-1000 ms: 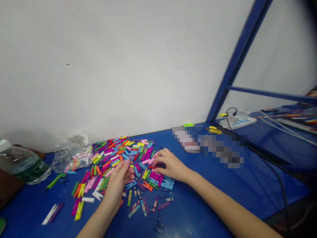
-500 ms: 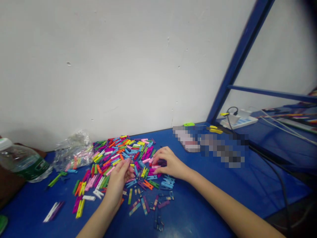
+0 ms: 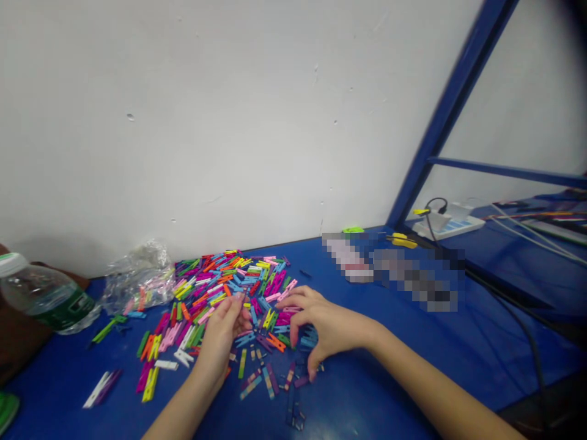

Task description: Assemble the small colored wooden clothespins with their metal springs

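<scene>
Left hand (image 3: 220, 336) held with fingertips pinched together at near edge of painted wooden clothespins (image 3: 224, 275); whether clip is held cannot be told. Right hand (image 3: 332, 327) arched wide open over clothespins, nothing seen gripped. Pile lies centre-left on blue table (image 3: 380, 379). Clips could be scattered by careless wrist sweep. Green label (image 3: 68, 311) on plastic water bottle (image 3: 32, 287), far left, unreadable.

You can read nothing here; any print on the water bottle (image 3: 41, 292) and its green label (image 3: 68, 307) looks too small to make out
</scene>
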Motion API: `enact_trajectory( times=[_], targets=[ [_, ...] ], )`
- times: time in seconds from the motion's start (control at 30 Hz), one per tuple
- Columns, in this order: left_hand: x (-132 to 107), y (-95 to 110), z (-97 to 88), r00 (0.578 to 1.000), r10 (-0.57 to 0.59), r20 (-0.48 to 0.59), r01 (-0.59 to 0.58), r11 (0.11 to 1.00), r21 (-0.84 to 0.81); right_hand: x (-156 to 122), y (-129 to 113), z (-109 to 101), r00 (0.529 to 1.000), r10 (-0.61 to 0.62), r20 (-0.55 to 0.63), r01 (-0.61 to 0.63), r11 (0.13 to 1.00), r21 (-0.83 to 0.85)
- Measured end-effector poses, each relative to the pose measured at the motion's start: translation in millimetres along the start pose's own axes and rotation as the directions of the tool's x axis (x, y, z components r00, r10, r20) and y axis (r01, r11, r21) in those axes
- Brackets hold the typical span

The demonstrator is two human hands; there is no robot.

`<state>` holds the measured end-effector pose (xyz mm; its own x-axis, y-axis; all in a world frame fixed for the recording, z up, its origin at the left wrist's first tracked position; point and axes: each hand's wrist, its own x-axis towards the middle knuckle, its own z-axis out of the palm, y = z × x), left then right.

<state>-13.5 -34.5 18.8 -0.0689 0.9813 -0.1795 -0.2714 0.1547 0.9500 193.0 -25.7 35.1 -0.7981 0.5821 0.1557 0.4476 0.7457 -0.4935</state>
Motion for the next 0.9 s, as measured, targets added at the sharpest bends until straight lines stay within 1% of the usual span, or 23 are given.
enact_trajectory(
  times=[0.1, 0.27, 0.4, 0.57, 0.73, 0.8, 0.9],
  targets=[
    [-1.4, 1.6, 1.1, 1.0, -0.009, 0.005, 0.009, 1.0, -0.014, 0.6, -1.5, 5.0, 0.998, 0.015, 0.055, -0.014, 1.0, -0.027],
    [-0.7, 1.7, 1.2, 1.0, -0.021, 0.005, 0.021, 1.0, -0.022, 1.9, -2.6, 6.4, 0.998, 0.057, 0.006, -0.056, 0.996, -0.068],
    [0.4, 0.5, 0.3, 1.0, -0.022, 0.01, 0.022, 1.0, -0.015, 2.3, -3.7, 6.5, 0.999, 0.036, 0.017, -0.035, 0.997, -0.066],
    [-0.3, 0.7, 0.5, 1.0, -0.021, 0.015, 0.022, 1.0, -0.005, 2.1, -6.0, 10.0, 1.0, 0.016, 0.021, -0.013, 0.992, -0.122],
    [-1.4, 1.6, 1.6, 1.0, -0.016, 0.014, 0.016, 1.0, -0.003, 3.4, -9.5, 10.0, 1.0, 0.011, -0.018, -0.014, 0.986, -0.167],
    [-1.2, 1.5, 1.7, 1.0, -0.012, 0.012, 0.011, 1.0, 0.008, 4.7, -10.0, 9.1, 0.999, 0.013, -0.039, -0.019, 0.987, -0.158],
    [-0.7, 0.9, 1.3, 1.0, -0.003, 0.026, 0.002, 0.999, 0.045, 6.5, -8.7, 8.0, 0.996, 0.05, -0.079, -0.061, 0.99, -0.131]
  ],
)
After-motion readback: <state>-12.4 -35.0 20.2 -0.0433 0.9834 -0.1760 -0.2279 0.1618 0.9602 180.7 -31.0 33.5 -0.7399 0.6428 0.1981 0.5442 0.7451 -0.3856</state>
